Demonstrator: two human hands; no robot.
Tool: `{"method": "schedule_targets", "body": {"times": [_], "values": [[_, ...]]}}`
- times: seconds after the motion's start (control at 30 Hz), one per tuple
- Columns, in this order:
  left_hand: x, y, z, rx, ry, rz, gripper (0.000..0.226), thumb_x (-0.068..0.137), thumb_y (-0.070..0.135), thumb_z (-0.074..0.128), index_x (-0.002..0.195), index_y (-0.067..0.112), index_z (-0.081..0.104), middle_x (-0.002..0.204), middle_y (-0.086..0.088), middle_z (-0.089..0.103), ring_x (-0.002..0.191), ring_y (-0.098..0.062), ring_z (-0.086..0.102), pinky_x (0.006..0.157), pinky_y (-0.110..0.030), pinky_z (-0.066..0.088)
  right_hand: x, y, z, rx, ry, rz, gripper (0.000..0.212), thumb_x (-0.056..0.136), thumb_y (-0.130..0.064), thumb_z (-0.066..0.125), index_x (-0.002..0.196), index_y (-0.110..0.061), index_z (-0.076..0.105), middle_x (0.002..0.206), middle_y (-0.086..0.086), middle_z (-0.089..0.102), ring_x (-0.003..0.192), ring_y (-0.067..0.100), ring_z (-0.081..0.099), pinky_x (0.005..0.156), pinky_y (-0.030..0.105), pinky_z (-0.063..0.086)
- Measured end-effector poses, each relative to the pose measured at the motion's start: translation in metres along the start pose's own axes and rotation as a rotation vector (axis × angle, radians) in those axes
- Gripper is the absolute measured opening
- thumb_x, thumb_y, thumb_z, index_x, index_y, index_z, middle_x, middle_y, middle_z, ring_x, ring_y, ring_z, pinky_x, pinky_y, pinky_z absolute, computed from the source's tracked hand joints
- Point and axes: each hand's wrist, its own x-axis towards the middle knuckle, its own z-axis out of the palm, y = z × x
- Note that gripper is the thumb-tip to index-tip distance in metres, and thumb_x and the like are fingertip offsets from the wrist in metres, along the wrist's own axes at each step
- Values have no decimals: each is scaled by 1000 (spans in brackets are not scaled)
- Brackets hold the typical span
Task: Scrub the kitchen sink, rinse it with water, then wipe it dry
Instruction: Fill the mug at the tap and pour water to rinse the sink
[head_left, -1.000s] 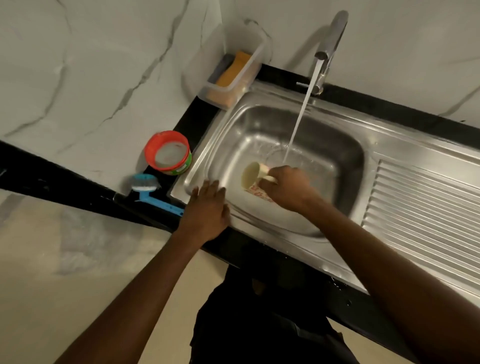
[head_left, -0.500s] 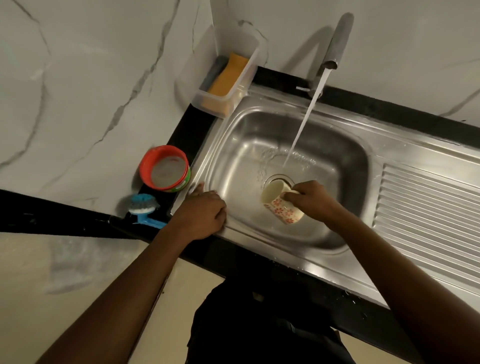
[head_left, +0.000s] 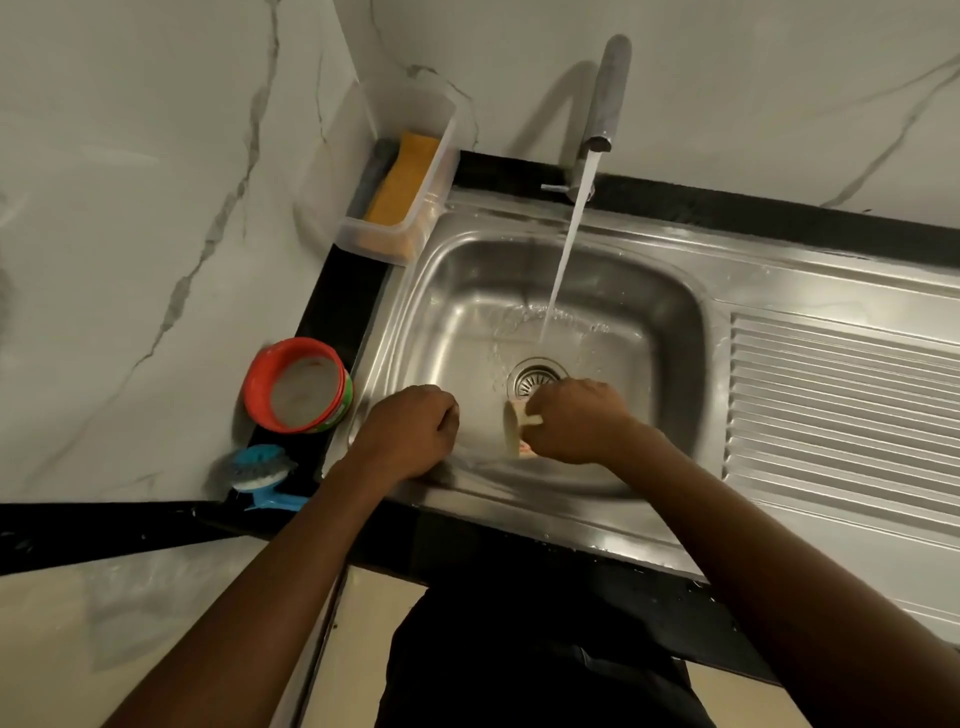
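The right hand (head_left: 576, 422) is curled round the handle of a cup (head_left: 516, 434), which is held tipped on its side low in the basin, just in front of the drain (head_left: 536, 378). The cup is blurred and largely hidden by the fingers. The left hand (head_left: 410, 431) is closed into a loose fist with nothing seen in it, and is set at the front-left corner of the sink (head_left: 639, 291), by the rim. A narrow strip of bare steel is left between the two hands.

A stream of water (head_left: 563, 260) is let fall from the faucet (head_left: 607, 93) onto the basin floor just behind the drain, apart from the cup. Open room is found in the back and right of the basin, and the ribbed drainboard (head_left: 841, 405) is seen beyond its right edge.

On the black bench (head_left: 337, 306) along the sink's left edge, a red tub (head_left: 298, 384) is placed just beside the rim. A blue brush (head_left: 260, 470) is laid near the bench's front edge. A clear container (head_left: 441, 171) holding a yellow sponge (head_left: 402, 179) is set in the back corner.
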Motion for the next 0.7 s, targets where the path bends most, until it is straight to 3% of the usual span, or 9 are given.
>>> {"method": "schedule_targets", "body": {"times": [0.13, 0.23, 0.4, 0.5, 0.57, 0.7], "values": [[12, 8, -1, -36, -22, 30, 31, 106, 35, 47, 111, 21, 74, 109, 3, 71, 99, -21, 67, 84, -40, 56, -23, 44, 2, 139, 52, 237, 36, 91, -49, 59, 114, -26, 74, 111, 7, 73, 94, 30, 68, 75, 34, 47], [27, 18, -7, -132, -24, 24, 30, 106, 35, 49, 115, 22, 75, 115, 5, 74, 101, -20, 68, 87, -38, 56, -32, 72, 0, 370, 191, 359, 33, 94, -49, 59, 102, -20, 74, 100, 11, 74, 87, 33, 69, 74, 37, 56], [57, 34, -18, -325, 19, 12, 26, 105, 30, 55, 116, 23, 77, 119, 8, 76, 107, -13, 70, 88, -29, 53, -46, 84, -1, 803, 389, 351, 35, 105, -40, 54, 75, -26, 64, 85, 0, 73, 81, 21, 68, 67, 31, 45], [76, 40, -26, -361, 37, 51, 26, 104, 27, 56, 117, 20, 77, 119, 5, 77, 110, -14, 70, 92, -29, 54, -55, 75, -2, 1142, 494, 355, 44, 107, -35, 55, 76, -6, 67, 66, -6, 66, 62, 13, 55, 65, 29, 43], [87, 45, -32, -375, 54, 61, 26, 104, 25, 56, 118, 18, 77, 118, 2, 77, 110, -16, 70, 94, -29, 54, -59, 70, -2, 1301, 546, 310, 46, 108, -31, 54, 81, 5, 64, 67, 3, 63, 63, 18, 50, 65, 32, 42], [106, 56, -47, -396, 95, 93, 26, 105, 24, 56, 118, 17, 77, 110, -1, 78, 96, -15, 70, 82, -28, 52, -67, 60, -3, 1411, 595, 234, 44, 109, -32, 52, 84, 2, 64, 81, 27, 61, 72, 26, 50, 72, 39, 43]]}}
